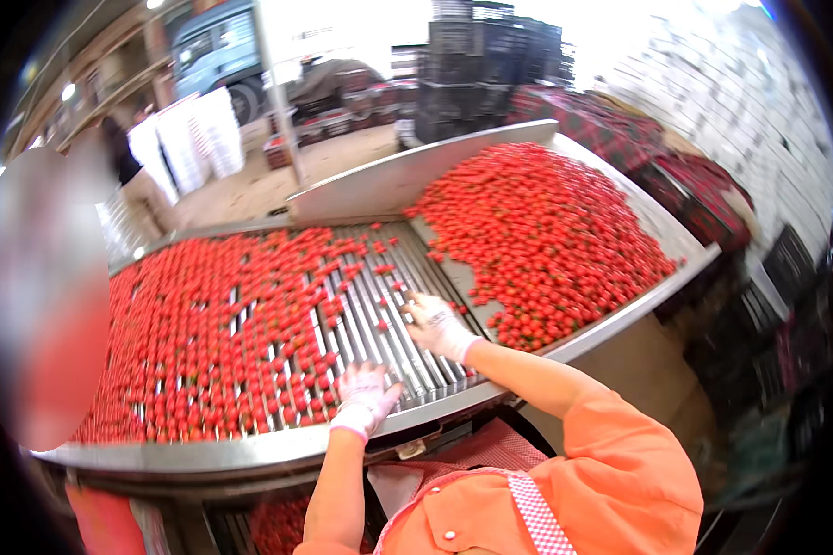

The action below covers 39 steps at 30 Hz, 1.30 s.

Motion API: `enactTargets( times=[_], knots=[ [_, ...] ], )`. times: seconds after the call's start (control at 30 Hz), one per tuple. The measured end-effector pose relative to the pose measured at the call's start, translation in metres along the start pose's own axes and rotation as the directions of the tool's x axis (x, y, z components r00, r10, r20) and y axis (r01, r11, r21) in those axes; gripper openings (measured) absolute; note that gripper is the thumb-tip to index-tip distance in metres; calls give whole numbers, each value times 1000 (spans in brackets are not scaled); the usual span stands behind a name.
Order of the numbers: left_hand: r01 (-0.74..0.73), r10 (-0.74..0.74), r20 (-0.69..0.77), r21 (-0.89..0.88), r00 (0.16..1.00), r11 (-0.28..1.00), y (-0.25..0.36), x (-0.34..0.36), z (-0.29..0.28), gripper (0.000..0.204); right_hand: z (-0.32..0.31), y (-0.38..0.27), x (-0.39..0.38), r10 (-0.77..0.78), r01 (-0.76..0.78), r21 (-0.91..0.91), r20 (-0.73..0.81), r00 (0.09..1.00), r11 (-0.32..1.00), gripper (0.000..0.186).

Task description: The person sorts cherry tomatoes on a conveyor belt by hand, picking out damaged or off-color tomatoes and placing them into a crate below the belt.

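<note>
Small red cherry tomatoes (190, 324) cover the left part of a metal roller conveyor (421, 365). Its right part, in front of me, carries only a few scattered ones. A thick heap of tomatoes (546, 240) fills the sloping metal tray (393, 190) joined to its right end. My left hand (366, 398), in a pale glove, rests at the near edge of the rollers beside the loose tomatoes, its fingers spread. Above the bare rollers near the heap, my right hand (432, 324), also gloved, reaches with fingers apart. I make out nothing in either hand.
A metal rail (250, 455) edges the conveyor on my side. Stacked dark crates (481, 74) stand behind the tray, and more crates (759, 324) are at the right. A blurred shape covers the far left. A truck (217, 51) and a standing person (134, 171) are farther back.
</note>
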State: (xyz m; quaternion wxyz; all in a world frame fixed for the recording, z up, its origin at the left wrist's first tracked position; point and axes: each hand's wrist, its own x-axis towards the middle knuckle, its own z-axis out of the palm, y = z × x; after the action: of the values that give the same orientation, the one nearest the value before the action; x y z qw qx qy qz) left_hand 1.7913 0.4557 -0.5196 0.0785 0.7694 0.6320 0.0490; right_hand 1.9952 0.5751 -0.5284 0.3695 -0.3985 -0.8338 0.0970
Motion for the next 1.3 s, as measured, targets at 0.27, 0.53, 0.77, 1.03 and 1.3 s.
enactTargets(
  times=[0.27, 0.53, 0.77, 1.03, 1.3],
  knots=[
    [21, -19, 155, -15, 988, 1000, 1, 6, 16, 67, 2, 6, -17, -38, 45, -130, 54, 998, 991, 39],
    [-13, 16, -92, 37, 996, 999, 3, 3, 23, 58, 12, 11, -18, -172, 171, -72, -10, 985, 983, 29],
    [145, -118, -202, 123, 972, 982, 10, 10, 21, 52, 9, 5, -14, -214, 205, 113, 82, 973, 972, 32],
    [286, -236, -423, 57, 875, 957, 23, -11, 32, 33, 19, -6, -27, -328, 300, 212, 109, 939, 930, 29],
    [299, -286, -454, -44, 844, 953, 26, -12, 35, 27, 16, -15, -32, -274, 196, 242, 350, 896, 950, 35]
  ],
)
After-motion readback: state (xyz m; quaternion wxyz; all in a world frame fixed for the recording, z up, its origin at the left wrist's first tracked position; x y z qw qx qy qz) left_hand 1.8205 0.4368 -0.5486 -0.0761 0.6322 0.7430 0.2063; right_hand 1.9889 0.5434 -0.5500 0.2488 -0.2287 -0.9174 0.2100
